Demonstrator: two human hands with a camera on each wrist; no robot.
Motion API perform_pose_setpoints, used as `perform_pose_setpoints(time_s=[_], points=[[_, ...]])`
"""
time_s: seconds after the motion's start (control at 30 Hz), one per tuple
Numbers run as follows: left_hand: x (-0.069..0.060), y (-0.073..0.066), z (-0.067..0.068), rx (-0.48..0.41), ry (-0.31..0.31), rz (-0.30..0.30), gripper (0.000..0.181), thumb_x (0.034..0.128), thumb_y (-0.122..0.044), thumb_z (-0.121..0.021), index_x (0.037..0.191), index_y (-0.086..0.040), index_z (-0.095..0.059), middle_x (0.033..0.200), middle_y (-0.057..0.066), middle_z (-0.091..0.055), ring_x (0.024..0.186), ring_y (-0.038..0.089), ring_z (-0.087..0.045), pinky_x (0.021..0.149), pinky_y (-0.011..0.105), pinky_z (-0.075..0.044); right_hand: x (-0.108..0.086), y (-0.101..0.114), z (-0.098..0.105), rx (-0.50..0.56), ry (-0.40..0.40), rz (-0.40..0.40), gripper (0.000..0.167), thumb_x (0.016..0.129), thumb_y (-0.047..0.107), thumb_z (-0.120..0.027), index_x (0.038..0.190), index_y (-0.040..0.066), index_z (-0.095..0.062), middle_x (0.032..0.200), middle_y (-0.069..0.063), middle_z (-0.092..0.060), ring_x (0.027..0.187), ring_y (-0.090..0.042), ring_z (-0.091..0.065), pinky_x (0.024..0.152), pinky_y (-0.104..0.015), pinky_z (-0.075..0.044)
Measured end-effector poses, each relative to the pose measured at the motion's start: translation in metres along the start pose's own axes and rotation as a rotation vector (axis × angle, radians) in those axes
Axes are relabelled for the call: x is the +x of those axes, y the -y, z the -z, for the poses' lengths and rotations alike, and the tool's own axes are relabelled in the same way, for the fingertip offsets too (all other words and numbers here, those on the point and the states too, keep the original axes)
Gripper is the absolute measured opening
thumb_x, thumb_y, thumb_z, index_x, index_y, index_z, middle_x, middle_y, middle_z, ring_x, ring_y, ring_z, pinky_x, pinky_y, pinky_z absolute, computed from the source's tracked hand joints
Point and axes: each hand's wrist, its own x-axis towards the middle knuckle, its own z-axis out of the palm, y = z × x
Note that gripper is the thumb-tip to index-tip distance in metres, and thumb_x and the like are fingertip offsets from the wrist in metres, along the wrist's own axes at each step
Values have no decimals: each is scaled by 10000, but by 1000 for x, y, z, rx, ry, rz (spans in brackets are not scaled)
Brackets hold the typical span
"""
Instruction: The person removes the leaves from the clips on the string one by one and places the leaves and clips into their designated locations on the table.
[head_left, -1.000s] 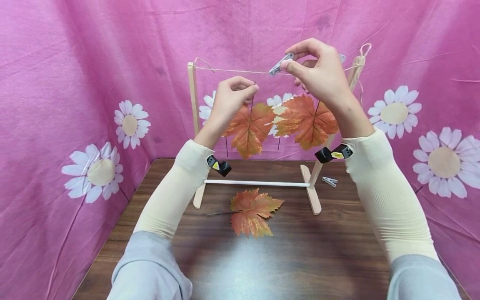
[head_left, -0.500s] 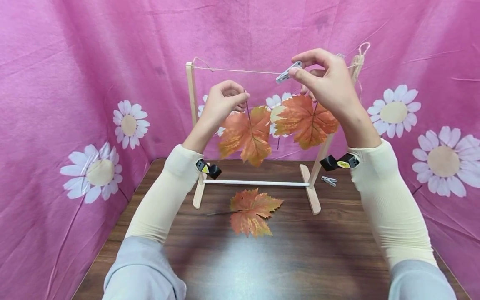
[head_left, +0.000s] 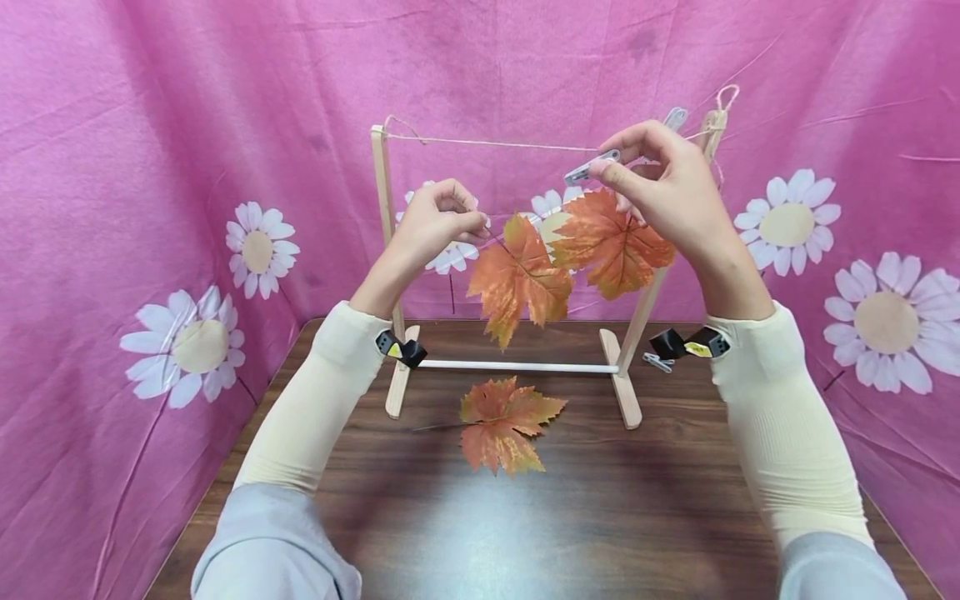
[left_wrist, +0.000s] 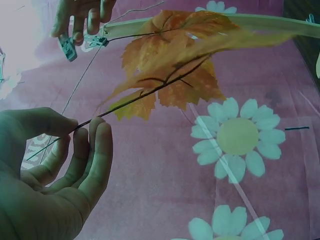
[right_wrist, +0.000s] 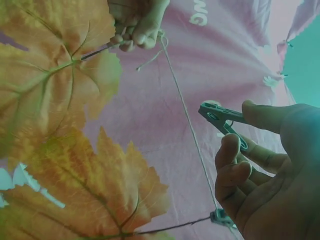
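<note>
My left hand (head_left: 442,221) pinches the thin dark stem of an orange maple leaf (head_left: 521,279) between thumb and fingers. The leaf hangs tilted down to the right, below the string (head_left: 495,143). My right hand (head_left: 667,179) pinches a grey clothespin (head_left: 591,168) by its handles, close to the string. In the right wrist view that clothespin (right_wrist: 220,117) is beside the string, apart from it. A second maple leaf (head_left: 611,246) hangs behind the right hand, its stem held on the string by another clothespin (right_wrist: 221,217).
The string runs between the posts of a wooden stand (head_left: 382,183) with a white lower bar (head_left: 517,366). A third maple leaf (head_left: 506,425) lies on the brown table (head_left: 585,517). A loose clothespin (head_left: 658,362) lies right of the stand. Pink flowered cloth (head_left: 300,100) surrounds the table.
Both hands have lowered; the left has moved slightly left and the right to the right with its clothespin. The leaf in the left hand has come down and swung tilted.
</note>
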Motion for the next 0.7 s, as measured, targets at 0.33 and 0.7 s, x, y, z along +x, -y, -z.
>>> perform_pose_setpoints(time_s=[0.33,0.7], points=[[-12,11,10,60,61,29,174,924,50,-616,809,-73,-571,865,60,-745,865,245,-792,906,379,-649,-10,-21,5,17,34,24,241,1007,206,-740,1247,182,-720,778,36,-645,537,-101,-533,458,-207,-392],[-23,31,19,41,119,-18,293,928,104,-608,718,-68,-496,904,15,-576,906,217,-762,898,392,-654,-24,-42,11,170,84,-2,254,1023,168,-726,1260,77,-730,648,-25,-602,496,-125,-490,412,-237,-380]])
